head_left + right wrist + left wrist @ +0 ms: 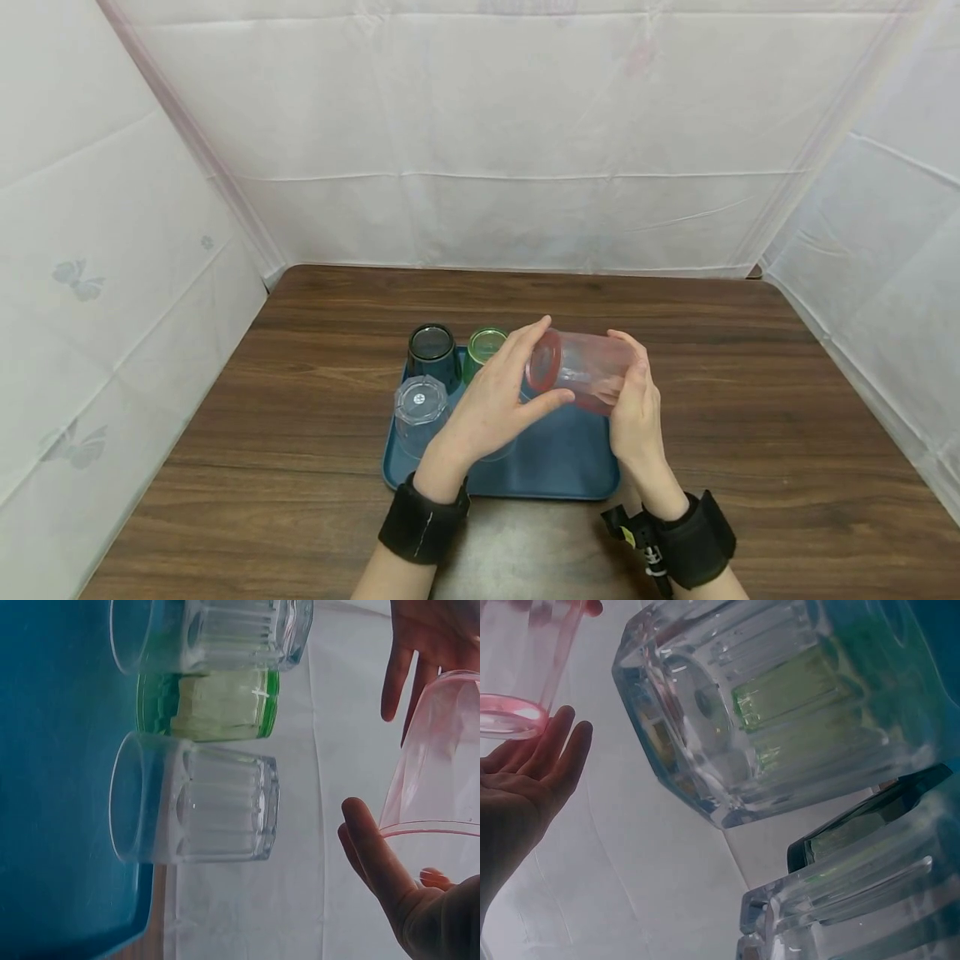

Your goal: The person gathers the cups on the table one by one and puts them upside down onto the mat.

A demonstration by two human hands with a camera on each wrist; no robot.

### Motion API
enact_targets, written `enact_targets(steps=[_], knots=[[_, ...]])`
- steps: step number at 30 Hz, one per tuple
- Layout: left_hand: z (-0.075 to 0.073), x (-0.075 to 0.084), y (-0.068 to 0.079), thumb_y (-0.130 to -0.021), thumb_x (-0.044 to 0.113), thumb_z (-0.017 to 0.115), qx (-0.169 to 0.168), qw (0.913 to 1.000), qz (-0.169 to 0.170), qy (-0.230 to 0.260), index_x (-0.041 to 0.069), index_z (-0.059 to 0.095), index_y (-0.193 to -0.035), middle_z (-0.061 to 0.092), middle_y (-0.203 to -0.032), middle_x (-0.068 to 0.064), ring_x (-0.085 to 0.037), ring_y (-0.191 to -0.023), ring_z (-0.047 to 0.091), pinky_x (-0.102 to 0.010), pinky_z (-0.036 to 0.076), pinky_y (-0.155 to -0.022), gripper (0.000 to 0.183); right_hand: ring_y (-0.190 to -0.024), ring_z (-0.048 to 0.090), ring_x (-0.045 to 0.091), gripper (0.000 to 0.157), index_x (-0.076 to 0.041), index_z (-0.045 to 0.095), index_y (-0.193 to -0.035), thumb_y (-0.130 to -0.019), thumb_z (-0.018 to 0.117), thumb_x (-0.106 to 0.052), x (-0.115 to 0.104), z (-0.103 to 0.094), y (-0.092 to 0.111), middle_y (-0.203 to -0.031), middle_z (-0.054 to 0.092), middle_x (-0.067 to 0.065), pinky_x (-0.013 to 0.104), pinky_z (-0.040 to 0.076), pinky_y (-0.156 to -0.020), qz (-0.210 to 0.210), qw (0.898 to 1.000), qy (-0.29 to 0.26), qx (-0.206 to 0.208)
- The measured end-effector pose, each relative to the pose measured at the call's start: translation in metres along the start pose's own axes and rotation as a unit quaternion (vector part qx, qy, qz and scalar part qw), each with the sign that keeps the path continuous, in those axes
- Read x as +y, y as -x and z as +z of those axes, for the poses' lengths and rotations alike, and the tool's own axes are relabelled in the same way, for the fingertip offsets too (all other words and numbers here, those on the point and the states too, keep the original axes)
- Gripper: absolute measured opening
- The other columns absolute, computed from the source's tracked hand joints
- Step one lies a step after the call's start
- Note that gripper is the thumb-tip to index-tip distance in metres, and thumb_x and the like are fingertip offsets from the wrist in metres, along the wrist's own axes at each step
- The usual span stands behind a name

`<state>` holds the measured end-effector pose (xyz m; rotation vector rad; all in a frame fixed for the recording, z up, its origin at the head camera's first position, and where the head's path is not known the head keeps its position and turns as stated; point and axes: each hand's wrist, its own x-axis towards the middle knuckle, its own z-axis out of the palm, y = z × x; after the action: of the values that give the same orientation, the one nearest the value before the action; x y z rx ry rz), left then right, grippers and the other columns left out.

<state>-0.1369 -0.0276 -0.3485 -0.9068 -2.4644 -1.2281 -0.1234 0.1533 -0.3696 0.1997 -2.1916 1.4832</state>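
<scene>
A pink translucent glass [592,360] lies tilted on its side in the air over the tray, its base toward the left. My right hand [637,412] grips it around the rim end. At the base, my left hand [487,404] has its fingers and thumb spread on either side. In the left wrist view those fingers look straight, right at the thick pink base. Upside down on the blue tray [558,458] stand a dark glass [432,354], a green glass [483,346] and a clear glass [420,408]. Another clear glass [217,802] is mostly hidden behind my left hand in the head view.
The tray sits on a brown wooden table [750,417]. White sheeting [487,125] walls off the back and both sides. Black bands [423,521] wrap both wrists.
</scene>
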Motion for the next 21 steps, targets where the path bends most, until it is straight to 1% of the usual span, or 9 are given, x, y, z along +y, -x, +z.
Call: enact_targets(steps=[2,7,10,16,21], knots=[[0.0000,0.0002,0.0003,-0.082,0.046,0.061,0.002,1.0000,0.002,0.004,0.018,0.024,-0.146,0.036,-0.140,-0.003,-0.013,-0.120,0.042,-0.039,0.044,-0.091,0.079,-0.069,0.063,0.017,0.054,-0.007,0.044,-0.130,-0.101,0.008,-0.034,-0.0007,0.0012,0.0007,-0.073,0.063,0.016,0.017,0.050,-0.063,-0.007,1.000,-0.007,-0.001],[-0.0006,0.0013,0.0005,-0.082,0.045,0.061,0.005,0.9998,0.007,0.016,0.018,0.023,-0.146,0.036,-0.139,-0.002,-0.012,-0.118,0.042,-0.037,0.045,-0.091,0.079,-0.071,0.063,0.011,0.054,-0.005,0.043,-0.131,-0.101,0.008,-0.033,-0.0025,0.0032,0.0010,-0.082,0.062,0.020,0.019,0.051,-0.063,-0.017,0.999,-0.040,-0.004],[-0.0011,0.0019,0.0004,-0.082,0.043,0.062,0.012,0.9996,0.014,0.021,0.018,0.024,-0.145,0.037,-0.137,-0.003,-0.011,-0.117,0.042,-0.036,0.045,-0.090,0.078,-0.073,0.064,0.012,0.053,-0.006,0.043,-0.132,-0.101,0.009,-0.032,-0.0034,0.0040,0.0008,-0.085,0.062,0.020,0.020,0.051,-0.063,-0.019,0.998,-0.053,-0.005],[-0.0010,0.0016,0.0007,-0.081,0.041,0.065,0.025,0.9992,0.023,0.021,0.016,0.026,-0.145,0.040,-0.134,-0.002,-0.010,-0.114,0.043,-0.034,0.047,-0.087,0.079,-0.073,0.063,0.012,0.054,-0.007,0.043,-0.134,-0.101,0.010,-0.034,-0.0036,0.0049,0.0008,-0.091,0.062,0.017,0.020,0.051,-0.062,-0.003,0.999,-0.046,-0.003],[-0.0018,0.0017,0.0008,-0.081,0.039,0.066,0.032,0.9989,0.031,0.016,0.018,0.026,-0.145,0.042,-0.131,-0.002,-0.009,-0.112,0.044,-0.034,0.047,-0.087,0.078,-0.081,0.062,0.012,0.052,-0.013,0.042,-0.138,-0.101,0.013,-0.035,-0.0036,0.0054,0.0008,-0.101,0.062,0.015,0.019,0.050,-0.063,0.007,0.999,-0.038,0.001]])
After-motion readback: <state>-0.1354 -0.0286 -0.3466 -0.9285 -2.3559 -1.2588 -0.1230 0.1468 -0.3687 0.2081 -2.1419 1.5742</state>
